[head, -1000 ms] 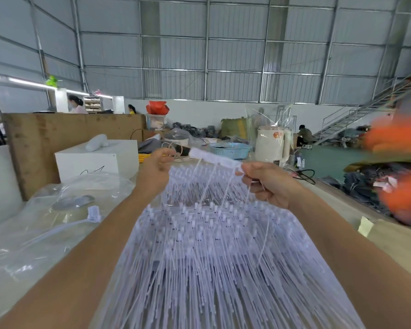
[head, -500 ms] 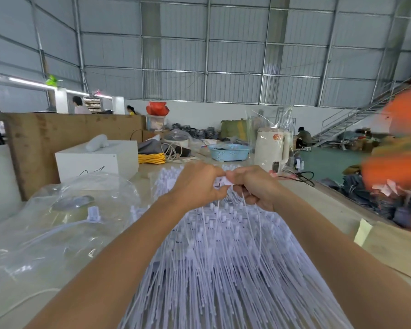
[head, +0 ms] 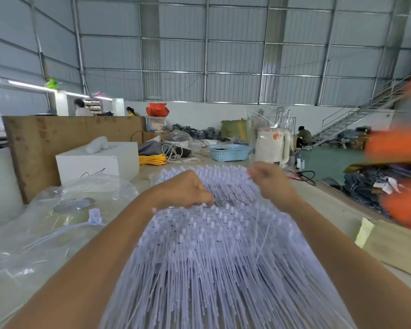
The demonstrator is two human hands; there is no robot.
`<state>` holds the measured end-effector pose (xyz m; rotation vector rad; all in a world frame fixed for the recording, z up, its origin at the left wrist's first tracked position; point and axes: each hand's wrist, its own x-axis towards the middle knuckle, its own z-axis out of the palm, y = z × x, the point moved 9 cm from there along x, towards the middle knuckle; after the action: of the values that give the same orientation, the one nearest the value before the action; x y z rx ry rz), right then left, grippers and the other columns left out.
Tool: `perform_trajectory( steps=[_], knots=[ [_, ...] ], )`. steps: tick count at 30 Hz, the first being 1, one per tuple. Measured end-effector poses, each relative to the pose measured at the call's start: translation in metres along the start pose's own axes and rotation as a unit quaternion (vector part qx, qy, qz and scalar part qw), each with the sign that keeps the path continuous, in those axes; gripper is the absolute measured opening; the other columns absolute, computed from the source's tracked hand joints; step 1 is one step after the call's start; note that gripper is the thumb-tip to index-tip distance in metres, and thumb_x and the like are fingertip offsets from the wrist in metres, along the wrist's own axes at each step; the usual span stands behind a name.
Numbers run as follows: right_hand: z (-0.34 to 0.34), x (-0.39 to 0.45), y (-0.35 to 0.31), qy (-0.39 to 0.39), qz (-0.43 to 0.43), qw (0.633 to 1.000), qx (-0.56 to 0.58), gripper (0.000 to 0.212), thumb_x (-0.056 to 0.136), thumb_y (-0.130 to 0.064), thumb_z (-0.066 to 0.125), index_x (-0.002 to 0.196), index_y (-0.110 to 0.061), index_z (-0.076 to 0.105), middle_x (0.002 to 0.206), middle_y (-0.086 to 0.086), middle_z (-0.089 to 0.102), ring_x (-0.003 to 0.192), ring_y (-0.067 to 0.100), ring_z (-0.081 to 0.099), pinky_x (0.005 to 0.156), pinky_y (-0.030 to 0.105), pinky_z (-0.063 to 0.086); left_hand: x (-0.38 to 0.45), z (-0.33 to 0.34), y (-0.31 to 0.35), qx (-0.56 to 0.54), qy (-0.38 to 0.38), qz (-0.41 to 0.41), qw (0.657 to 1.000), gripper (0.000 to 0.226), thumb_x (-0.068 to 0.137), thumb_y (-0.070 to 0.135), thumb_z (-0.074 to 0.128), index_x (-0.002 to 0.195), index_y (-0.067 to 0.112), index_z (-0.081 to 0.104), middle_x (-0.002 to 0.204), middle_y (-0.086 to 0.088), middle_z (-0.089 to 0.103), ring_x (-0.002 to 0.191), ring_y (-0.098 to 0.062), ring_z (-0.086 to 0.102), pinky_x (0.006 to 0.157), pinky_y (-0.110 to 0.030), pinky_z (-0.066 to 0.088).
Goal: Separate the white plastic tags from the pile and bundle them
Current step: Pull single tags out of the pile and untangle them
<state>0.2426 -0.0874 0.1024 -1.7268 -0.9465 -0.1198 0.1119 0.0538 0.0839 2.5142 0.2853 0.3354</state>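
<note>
A wide pile of white plastic tags [head: 214, 252] lies spread on the table in front of me, their thin strands running toward me and their small heads pointing away. My left hand [head: 185, 189] is down on the middle of the pile with its fingers curled into the tags. My right hand [head: 268, 179] is blurred, raised a little at the pile's far right, fingers curled and pinching thin strands. How many tags each hand holds is not visible.
Clear plastic bags [head: 57, 219] lie at the left, a white box [head: 97, 162] behind them. A blue basket [head: 230, 151], a white kettle [head: 273, 146] and yellow cable [head: 152, 159] stand at the back. Cardboard [head: 394, 245] lies right, beside a blurred orange sleeve [head: 403, 148].
My hands, together at the pile's far middle half a second ago, have parted. The left has dropped onto the pile and the right has swung out to the right.
</note>
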Motion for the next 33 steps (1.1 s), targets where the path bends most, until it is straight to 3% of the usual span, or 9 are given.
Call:
perform_trajectory(
  steps=[4, 6, 9, 13, 16, 20, 25, 29, 33],
  knots=[
    [-0.069, 0.0, 0.062, 0.152, 0.198, 0.913, 0.322, 0.014, 0.096, -0.02, 0.051, 0.084, -0.014, 0.055, 0.058, -0.005, 0.046, 0.038, 0.004, 0.034, 0.032, 0.016, 0.027, -0.005, -0.014, -0.024, -0.066, 0.062, -0.041, 0.995, 0.043, 0.092, 0.027, 0.06, 0.051, 0.018, 0.057, 0.055, -0.006, 0.045, 0.053, -0.014, 0.044, 0.064, -0.024, 0.04],
    [-0.073, 0.002, 0.052, 0.135, 0.179, 0.9, 0.373, 0.02, 0.097, -0.025, 0.05, 0.08, -0.016, 0.051, 0.048, -0.009, 0.042, 0.033, 0.003, 0.033, 0.031, 0.016, 0.024, 0.0, -0.006, -0.018, -0.07, 0.036, -0.059, 0.995, 0.02, 0.096, 0.018, 0.053, 0.093, 0.016, 0.073, 0.091, -0.004, 0.06, 0.077, -0.013, 0.05, 0.074, -0.027, 0.038],
    [-0.062, 0.003, 0.025, 0.102, 0.165, 0.927, 0.32, 0.029, 0.092, -0.042, 0.055, 0.075, -0.018, 0.053, 0.045, -0.01, 0.039, 0.039, 0.007, 0.037, 0.04, 0.019, 0.034, 0.007, 0.011, 0.008, -0.034, -0.011, 0.004, 0.999, 0.047, 0.093, -0.006, 0.043, 0.133, 0.016, 0.055, 0.139, -0.006, 0.049, 0.098, -0.017, 0.053, 0.073, -0.029, 0.037],
    [-0.029, -0.002, -0.011, 0.007, 0.161, 0.962, 0.22, 0.046, 0.07, -0.064, 0.065, 0.065, -0.023, 0.046, 0.04, -0.011, 0.038, 0.036, 0.009, 0.039, 0.039, 0.019, 0.035, 0.005, 0.013, 0.036, 0.009, 0.024, 0.086, 0.996, 0.053, 0.093, -0.008, 0.043, 0.14, 0.015, 0.045, 0.14, -0.014, 0.044, 0.082, -0.003, 0.057, 0.054, -0.011, 0.039],
    [0.006, -0.009, -0.021, -0.092, 0.135, 0.978, 0.131, 0.067, 0.051, -0.071, 0.072, 0.087, -0.018, 0.056, 0.043, -0.01, 0.036, 0.037, 0.008, 0.033, 0.038, 0.02, 0.024, 0.005, 0.006, 0.04, 0.035, 0.067, 0.094, 0.993, 0.05, 0.093, 0.001, 0.051, 0.142, 0.01, 0.041, 0.147, -0.006, 0.042, 0.127, -0.022, 0.047, 0.087, -0.014, 0.039],
    [0.029, -0.013, -0.016, -0.119, 0.117, 0.98, 0.113, 0.067, 0.067, -0.056, 0.074, 0.11, -0.007, 0.056, 0.048, -0.008, 0.033, 0.037, 0.007, 0.029, 0.037, 0.018, 0.021, 0.002, 0.0, 0.039, 0.06, 0.08, 0.092, 0.991, 0.071, 0.088, 0.006, 0.062, 0.149, 0.015, 0.026, 0.113, 0.003, 0.054, 0.103, -0.015, 0.051, 0.079, -0.016, 0.038],
    [0.056, -0.022, -0.017, -0.184, 0.095, 0.97, 0.125, 0.046, 0.067, -0.044, 0.078, 0.089, -0.014, 0.053, 0.044, -0.009, 0.04, 0.039, 0.008, 0.029, 0.037, 0.017, 0.022, 0.003, -0.001, 0.044, 0.015, 0.114, 0.113, 0.987, 0.075, 0.082, 0.007, 0.067, 0.142, 0.015, 0.024, 0.098, 0.011, 0.043, 0.073, -0.002, 0.051, 0.058, -0.012, 0.043],
    [0.059, -0.018, -0.015, -0.16, 0.077, 0.978, 0.109, 0.036, 0.08, -0.033, 0.073, 0.076, -0.007, 0.05, 0.042, 0.0, 0.034, 0.032, 0.008, 0.023, 0.035, 0.014, 0.02, -0.001, -0.006, 0.049, 0.018, 0.152, 0.142, 0.978, 0.07, 0.078, 0.014, 0.073, 0.135, 0.013, 0.033, 0.114, 0.001, 0.043, 0.078, -0.003, 0.051, 0.064, -0.011, 0.043],
    [0.049, -0.015, -0.01, -0.128, 0.064, 0.981, 0.135, 0.032, 0.086, -0.032, 0.065, 0.064, -0.012, 0.053, 0.054, 0.008, 0.041, 0.036, 0.01, 0.022, 0.037, 0.014, 0.02, -0.003, -0.018, 0.023, -0.004, 0.196, 0.065, 0.979, 0.059, 0.069, 0.043, 0.08, 0.118, 0.022, 0.053, 0.102, 0.008, 0.054, 0.088, -0.006, 0.052, 0.076, -0.023, 0.045]
  ],
)
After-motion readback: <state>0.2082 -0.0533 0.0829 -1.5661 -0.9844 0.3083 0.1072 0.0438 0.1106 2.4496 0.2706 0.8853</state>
